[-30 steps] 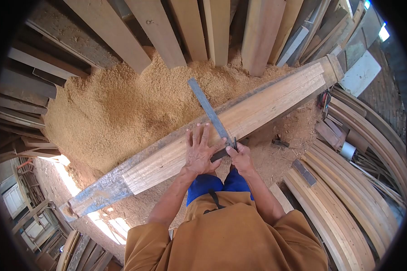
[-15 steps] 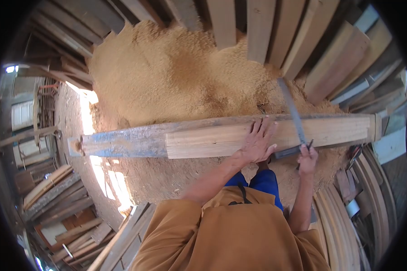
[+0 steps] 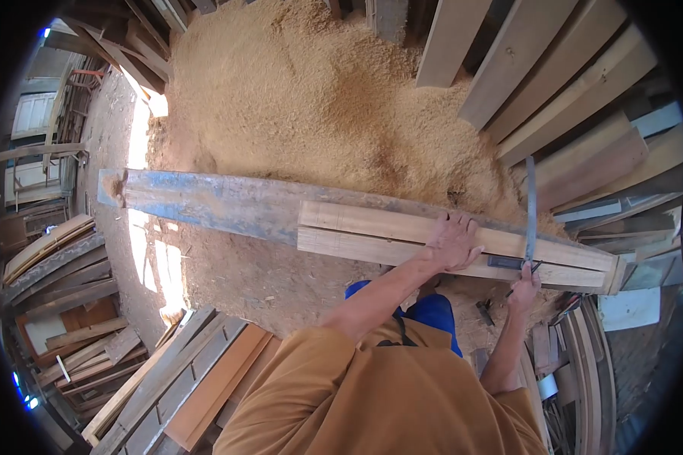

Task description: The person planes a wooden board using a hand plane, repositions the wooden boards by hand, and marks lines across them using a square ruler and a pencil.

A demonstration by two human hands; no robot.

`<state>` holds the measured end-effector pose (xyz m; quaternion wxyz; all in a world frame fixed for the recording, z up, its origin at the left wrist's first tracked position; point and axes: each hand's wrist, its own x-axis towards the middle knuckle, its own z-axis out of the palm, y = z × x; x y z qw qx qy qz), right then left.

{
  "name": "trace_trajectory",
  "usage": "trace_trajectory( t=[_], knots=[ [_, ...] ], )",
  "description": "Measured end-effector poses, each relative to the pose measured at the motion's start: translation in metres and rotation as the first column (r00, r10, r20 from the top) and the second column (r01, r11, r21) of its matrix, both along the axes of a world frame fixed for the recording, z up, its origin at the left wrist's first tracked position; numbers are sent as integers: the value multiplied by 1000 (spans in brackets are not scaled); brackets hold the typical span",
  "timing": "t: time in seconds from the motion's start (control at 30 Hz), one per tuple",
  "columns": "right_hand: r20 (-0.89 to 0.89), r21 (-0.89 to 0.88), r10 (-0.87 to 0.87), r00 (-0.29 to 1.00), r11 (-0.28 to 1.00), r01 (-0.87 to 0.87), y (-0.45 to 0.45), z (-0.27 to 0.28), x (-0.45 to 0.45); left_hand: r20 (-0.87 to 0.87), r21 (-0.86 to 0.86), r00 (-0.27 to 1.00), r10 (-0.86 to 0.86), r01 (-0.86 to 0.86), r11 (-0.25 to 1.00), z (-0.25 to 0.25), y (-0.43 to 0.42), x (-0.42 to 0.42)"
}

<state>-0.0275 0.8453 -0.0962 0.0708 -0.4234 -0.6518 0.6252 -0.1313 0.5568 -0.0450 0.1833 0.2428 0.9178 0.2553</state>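
Two long pale wooden boards (image 3: 349,218) lie side by side on a blue-stained beam, a narrow dark gap between them. My left hand (image 3: 452,244) rests palm down across the boards, fingers a little apart near the far edge. In my right hand (image 3: 525,288), at the boards' near edge, is a try square (image 3: 530,205). Its metal blade reaches across the boards and past the beam, and its dark stock lies over the boards. A thin dark stick, possibly a pencil, shows at the right fingers.
The beam (image 3: 205,206) stretches left beyond the boards. Behind it spreads a sawdust heap (image 3: 303,98). Thick planks (image 3: 508,61) lean at the upper right. Stacked timber (image 3: 197,387) lies at the lower left, and a small dark tool (image 3: 484,312) is on the ground.
The square has moved right relative to the view and now stands more upright, its stock over the boards. A gap between the boards now shows. The view has shifted and turned.
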Motion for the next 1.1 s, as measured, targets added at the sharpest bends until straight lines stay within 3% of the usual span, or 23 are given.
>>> trace_trajectory(
  t=[0.2, 0.3, 0.37, 0.43, 0.53, 0.63, 0.93, 1.1],
  knots=[
    [-42, -84, -3, 999, 996, -1, 13, -13, 9, 143, -160, 989, -34, 57, 986, 16, 2, -32],
    [-11, -8, -115, 993, 993, 115, -8, 1, 2, 173, -160, 983, -54, 82, 984, -12, 10, -40],
    [-48, 27, -22, 999, 999, 23, 2, -12, 10, 167, -156, 983, -70, 97, 983, -11, 8, -45],
    [-109, -121, -152, 982, 983, 139, -21, 11, 1, 255, -210, 963, -86, 142, 967, 10, 7, -56],
    [-233, -418, -279, 931, 894, 164, -14, 16, 18, 208, -223, 973, -105, 152, 963, -4, 7, -61],
    [-299, -537, -469, 831, 802, 260, -7, 30, 36, 228, -272, 966, -123, 184, 944, -4, 9, -69],
    [-194, -511, -825, 530, 546, 663, 59, 33, 135, 321, -372, 946, -49, 174, 912, 17, 21, -81],
    [-46, -427, -844, 534, 500, 753, 60, -27, 213, 223, -341, 970, -92, 166, 925, 5, 16, -74]
  ],
)
